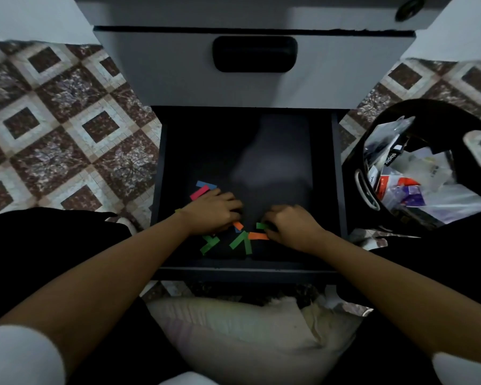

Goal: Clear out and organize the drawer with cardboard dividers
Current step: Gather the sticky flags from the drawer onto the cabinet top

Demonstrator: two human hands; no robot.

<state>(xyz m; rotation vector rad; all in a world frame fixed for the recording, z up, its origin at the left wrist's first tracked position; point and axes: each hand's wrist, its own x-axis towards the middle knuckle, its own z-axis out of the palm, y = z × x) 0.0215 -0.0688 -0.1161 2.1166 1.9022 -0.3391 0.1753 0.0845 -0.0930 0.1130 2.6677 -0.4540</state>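
Two bare arms reach forward from the lower corners of the frame and meet low in the middle, inside the open drawer (157, 176). Both wrists are bent down a little, and the palms face the dark drawer bottom.

The left hand (214, 209) lies with its knuckles up and its fingers curled toward the right. The fingertips are hidden in the dark, so I cannot tell if it holds something or only rests there. The right hand (292, 226) is also curled, and its thumb and first finger pinch the end of a green strip (261, 225) at its left side.

Many coloured paper strips (240, 241) lie loose on the drawer bottom around the hands. A pink strip (199, 193) and a blue strip (206, 185) lie just up and left of the left hand, the pink one touching it. More green pieces lie below the left wrist and between the two hands. One orange strip (258, 236) lies just beside the right hand, under the pinched green one.

At the right of the frame, near the drawer, stands a black basket (417, 104) full of packets and plastic. Above the open drawer, the closed one has a black handle (254, 54). At the left is a patterned tile floor (67, 120).
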